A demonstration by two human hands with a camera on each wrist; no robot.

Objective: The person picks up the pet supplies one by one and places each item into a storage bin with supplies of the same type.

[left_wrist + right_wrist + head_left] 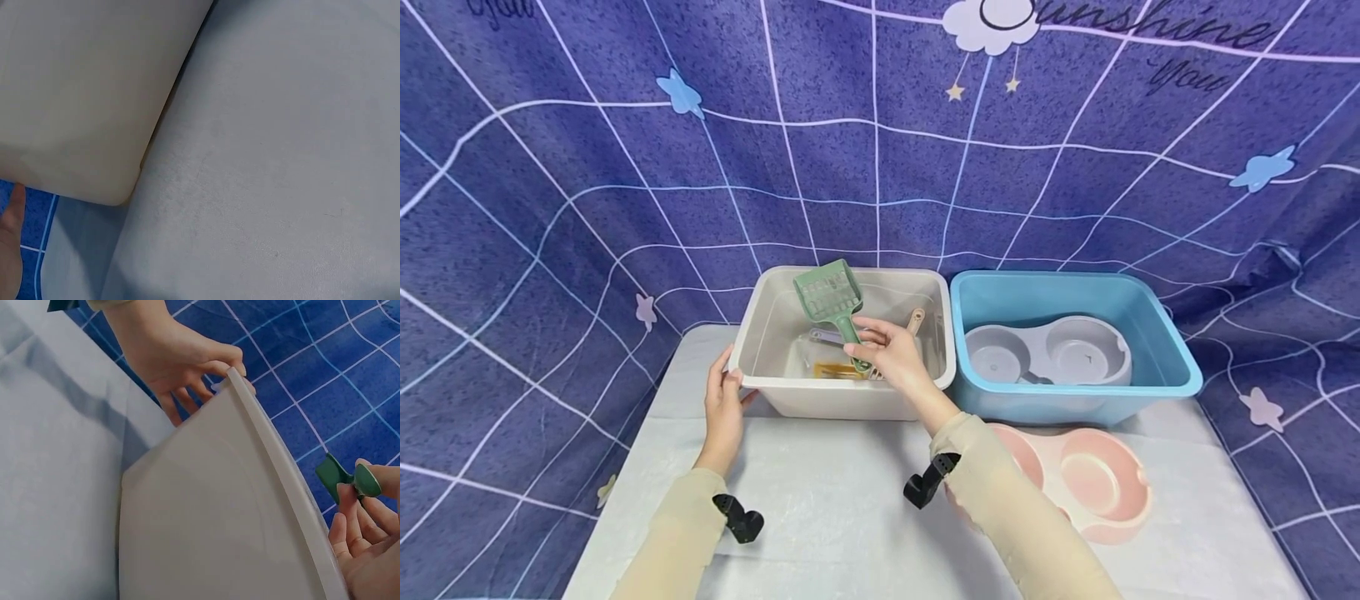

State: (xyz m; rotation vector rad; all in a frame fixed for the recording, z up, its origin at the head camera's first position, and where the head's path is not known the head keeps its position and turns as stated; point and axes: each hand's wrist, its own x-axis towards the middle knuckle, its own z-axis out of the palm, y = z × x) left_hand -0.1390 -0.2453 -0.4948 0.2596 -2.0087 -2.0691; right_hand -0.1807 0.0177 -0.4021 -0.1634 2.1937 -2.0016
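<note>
The right hand (889,354) pinches the scoop (833,307) over the beige bin (842,402) — not set down; the left hand (724,412) grips its rim. Tools (838,372) lie inside; the grey bowl (1037,343) sits in the blue bin (1075,405) — the pink bowl (1093,486) outside.

Green scoop (835,313), beige bin (842,402), blue gridded curtain (827,158).
</note>
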